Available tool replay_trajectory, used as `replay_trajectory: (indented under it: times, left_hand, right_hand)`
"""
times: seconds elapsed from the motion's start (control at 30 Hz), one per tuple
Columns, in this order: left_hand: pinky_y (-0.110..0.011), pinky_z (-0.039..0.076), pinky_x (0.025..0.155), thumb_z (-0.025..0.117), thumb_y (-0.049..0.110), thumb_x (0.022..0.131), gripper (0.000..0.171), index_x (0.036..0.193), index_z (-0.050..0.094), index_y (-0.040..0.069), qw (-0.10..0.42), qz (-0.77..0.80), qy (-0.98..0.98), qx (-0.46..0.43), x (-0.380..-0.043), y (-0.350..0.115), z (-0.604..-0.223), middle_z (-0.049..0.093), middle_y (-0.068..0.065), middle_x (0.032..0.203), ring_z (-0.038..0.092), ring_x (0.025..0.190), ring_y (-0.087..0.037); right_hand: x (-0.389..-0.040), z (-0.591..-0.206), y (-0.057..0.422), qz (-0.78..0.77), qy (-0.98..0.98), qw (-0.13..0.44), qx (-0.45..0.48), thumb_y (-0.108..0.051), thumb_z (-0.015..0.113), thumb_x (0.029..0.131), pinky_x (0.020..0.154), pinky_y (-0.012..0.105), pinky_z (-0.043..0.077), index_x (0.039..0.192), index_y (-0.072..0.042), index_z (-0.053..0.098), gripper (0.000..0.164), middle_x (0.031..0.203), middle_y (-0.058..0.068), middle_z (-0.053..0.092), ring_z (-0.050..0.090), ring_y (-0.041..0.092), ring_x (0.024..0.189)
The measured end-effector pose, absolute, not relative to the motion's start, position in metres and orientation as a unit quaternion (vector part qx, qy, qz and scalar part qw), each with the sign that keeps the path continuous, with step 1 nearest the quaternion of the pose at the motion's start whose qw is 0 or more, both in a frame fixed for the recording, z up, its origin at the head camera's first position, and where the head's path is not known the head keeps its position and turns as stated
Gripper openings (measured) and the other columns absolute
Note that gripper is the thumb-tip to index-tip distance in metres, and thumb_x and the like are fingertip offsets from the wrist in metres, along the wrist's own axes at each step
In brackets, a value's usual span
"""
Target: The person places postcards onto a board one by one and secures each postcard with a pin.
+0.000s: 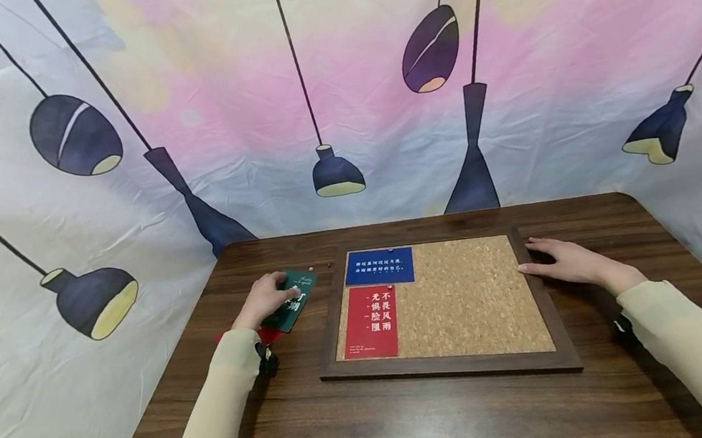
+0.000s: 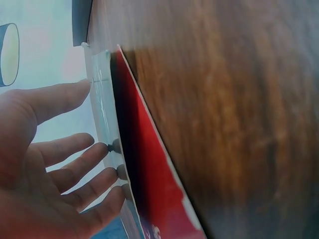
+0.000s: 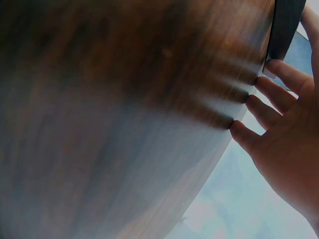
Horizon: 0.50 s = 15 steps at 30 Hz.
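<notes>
Left hand first: fingers out nearly straight, tips pressing down on the green card, nothing curled round it. The wrist view shows those fingertips flat against the card's glossy face, with a red card lying underneath it on the table. From the head camera a sliver of that red peeks out below the wrist. The green card sits on the table just left of the cork board, close to its frame but apart from it.

Over to the right hand: fingers spread flat and relaxed, holding nothing, lying on the table with the tips against the board's right frame edge. The right wrist view shows the fingertips pressed onto the wood.

On the board itself, a blue card sits in the top left corner, and a red card with white characters lies directly under it, their edges near touching. The rest of the cork shows bare. Behind the table hangs a backdrop printed with lamps.
</notes>
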<state>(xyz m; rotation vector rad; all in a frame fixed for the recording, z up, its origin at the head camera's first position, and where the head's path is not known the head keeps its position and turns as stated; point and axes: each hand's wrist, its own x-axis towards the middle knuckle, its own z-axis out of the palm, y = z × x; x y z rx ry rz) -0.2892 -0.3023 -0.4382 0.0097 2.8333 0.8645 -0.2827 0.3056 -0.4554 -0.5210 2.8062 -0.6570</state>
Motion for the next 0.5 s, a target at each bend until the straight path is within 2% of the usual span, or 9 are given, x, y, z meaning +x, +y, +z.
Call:
replay_trajectory:
  times: [0.3, 0.5]
  left_hand:
    - [-0.05, 0.047, 0.089, 0.068, 0.026, 0.095, 0.066, 0.147, 0.044, -0.007, 0.078, 0.275, 0.958, 0.015, -0.29, -0.292, -0.439, 0.047, -0.032, 0.144, 0.051, 0.115, -0.041]
    - [-0.054, 0.046, 0.093, 0.072, 0.024, 0.093, 0.066, 0.146, 0.046, -0.007, 0.067, 0.277, 0.958, 0.03, -0.292, -0.284, -0.438, 0.048, -0.031, 0.141, 0.05, 0.117, -0.043]
  right_hand:
    - [-0.281, -0.456, 0.303, -0.225, 0.953, 0.104, -0.177, -0.058, 0.056, 0.098, 0.105, 0.071, 0.03, 0.151, 0.008, 0.037, 0.087, 0.156, 0.036, 0.026, 0.027, 0.059, 0.138]
    - [-0.282, -0.456, 0.305, -0.223, 0.953, 0.1, -0.178, -0.057, 0.056, 0.098, 0.104, 0.071, 0.031, 0.151, 0.008, 0.038, 0.086, 0.156, 0.036, 0.027, 0.028, 0.059, 0.138]
